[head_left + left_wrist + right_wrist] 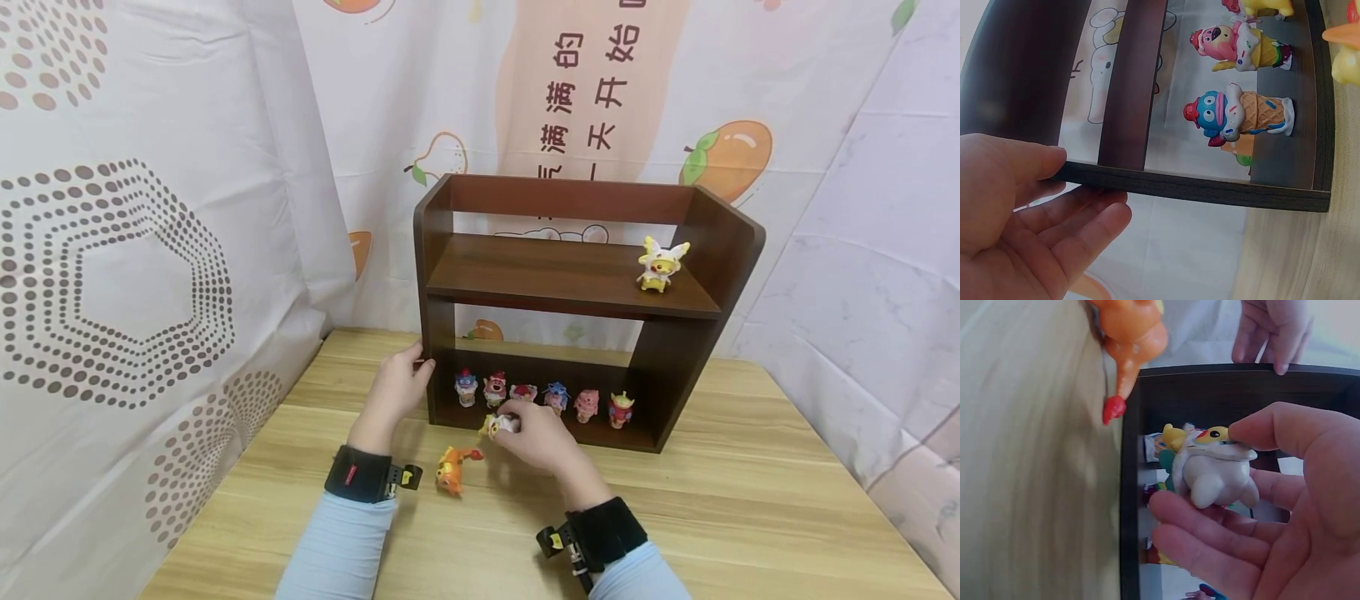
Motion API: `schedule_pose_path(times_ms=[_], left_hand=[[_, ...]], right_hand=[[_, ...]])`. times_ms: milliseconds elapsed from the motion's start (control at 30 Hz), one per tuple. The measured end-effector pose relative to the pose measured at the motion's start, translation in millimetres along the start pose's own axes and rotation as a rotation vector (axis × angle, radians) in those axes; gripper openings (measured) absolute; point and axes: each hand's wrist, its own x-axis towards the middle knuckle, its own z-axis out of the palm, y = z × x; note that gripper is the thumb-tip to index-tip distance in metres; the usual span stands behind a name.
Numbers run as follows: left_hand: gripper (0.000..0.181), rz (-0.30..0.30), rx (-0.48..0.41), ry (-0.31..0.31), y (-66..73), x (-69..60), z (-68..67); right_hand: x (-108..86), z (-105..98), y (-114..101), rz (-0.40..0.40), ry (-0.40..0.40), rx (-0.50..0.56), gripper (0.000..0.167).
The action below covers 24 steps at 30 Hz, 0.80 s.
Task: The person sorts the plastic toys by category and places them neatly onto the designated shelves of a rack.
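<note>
A dark brown two-tier shelf (pixel 525 265) stands on the table. Its left side panel (pixel 1210 190) is pinched by my left hand (pixel 397 385), thumb on one face and fingers on the other. My right hand (pixel 542 437) holds a small white-and-yellow figurine (pixel 1216 478) between thumb and fingers, just in front of the lower tier. In the right wrist view the figurine lies tilted, its white rounded side toward the camera. On the table between the hands lies an orange figurine (pixel 450 472) with a red-tipped tail.
Several figurines stand in a row on the lower tier, among them a blue one in a waffle cone (pixel 1260 112) and a red-and-green one (pixel 620 410). Another white-and-yellow figurine (pixel 661 265) stands at the upper tier's right end. A printed curtain (pixel 360 150) hangs behind.
</note>
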Motion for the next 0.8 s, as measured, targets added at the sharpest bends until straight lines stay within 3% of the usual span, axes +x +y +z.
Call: schedule_pose_path(times_ms=[267, 800], left_hand=[[0.046, 0.010, 0.012, 0.005, -0.8, 0.0, 0.2], [0.047, -0.002, -0.007, -0.011, 0.2, -0.3, -0.8]], right_hand=[[-2.8, -14, -6, 0.030, 0.039, 0.066, 0.042], [-10.0, -40, -14, 0.002, 0.185, 0.099, 0.037]])
